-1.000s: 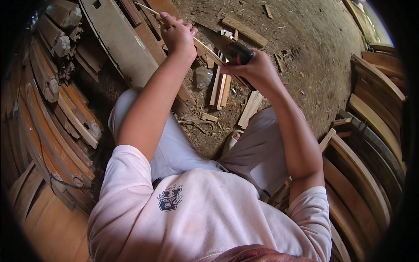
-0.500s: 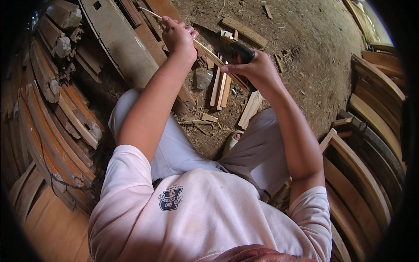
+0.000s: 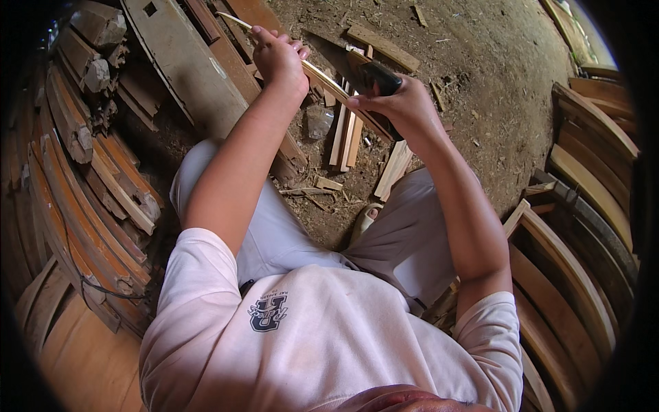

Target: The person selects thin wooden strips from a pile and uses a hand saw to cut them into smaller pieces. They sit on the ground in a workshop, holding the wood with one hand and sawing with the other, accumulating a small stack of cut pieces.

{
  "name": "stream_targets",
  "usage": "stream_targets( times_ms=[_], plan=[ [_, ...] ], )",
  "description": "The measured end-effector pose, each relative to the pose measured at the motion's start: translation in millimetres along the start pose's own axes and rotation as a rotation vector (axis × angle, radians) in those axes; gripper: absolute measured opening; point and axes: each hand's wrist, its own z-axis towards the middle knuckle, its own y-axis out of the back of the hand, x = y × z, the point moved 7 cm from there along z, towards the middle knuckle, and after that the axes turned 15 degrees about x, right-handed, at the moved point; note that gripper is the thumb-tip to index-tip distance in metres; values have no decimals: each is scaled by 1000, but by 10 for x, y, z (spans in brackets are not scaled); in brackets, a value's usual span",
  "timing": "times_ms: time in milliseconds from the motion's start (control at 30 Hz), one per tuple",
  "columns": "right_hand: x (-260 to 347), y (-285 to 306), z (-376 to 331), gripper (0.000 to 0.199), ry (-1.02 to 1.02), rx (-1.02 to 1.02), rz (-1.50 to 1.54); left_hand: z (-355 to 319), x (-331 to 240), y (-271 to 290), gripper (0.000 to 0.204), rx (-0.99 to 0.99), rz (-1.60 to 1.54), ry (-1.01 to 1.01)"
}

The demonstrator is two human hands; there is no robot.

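My left hand (image 3: 280,65) is closed round a long, thin wooden strip (image 3: 328,81), which slants from the far left down toward my right hand. My right hand (image 3: 405,103) grips the black handle (image 3: 379,80) of what looks like a handsaw, and its thumb presses on the strip's near end. A dark, tapering blade (image 3: 328,45) reaches from the handle toward the far left. Both hands are held out in front of my knees, above the ground. My palms and some fingertips are hidden.
Stacked old timber (image 3: 89,213) rises on my left, with a wide grey board (image 3: 185,69) beside it. Offcuts (image 3: 348,141) and a clear plastic piece (image 3: 318,122) lie on the dirt floor (image 3: 480,75). More curved boards (image 3: 566,281) are stacked on my right.
Very little differs. The strip and the black-handled tool have shifted very slightly, and both hands keep their grip.
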Motion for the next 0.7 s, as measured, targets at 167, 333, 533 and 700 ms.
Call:
stream_targets(
  times_ms=[167,333,533,700],
  plan=[
    [3,-36,-18,37,-60,17,48,11,38,17,46,1,-8,-13],
    [-141,-16,88,40,36,-2,12,-32,-9,-120,44,29,13,-23],
    [-201,-17,140,41,73,-2,62,-112,-254,-357,37,278,340,-234],
    [-204,104,26,37,76,-71,201,-350,-544,-613,26,568,992,-634]
  ],
)
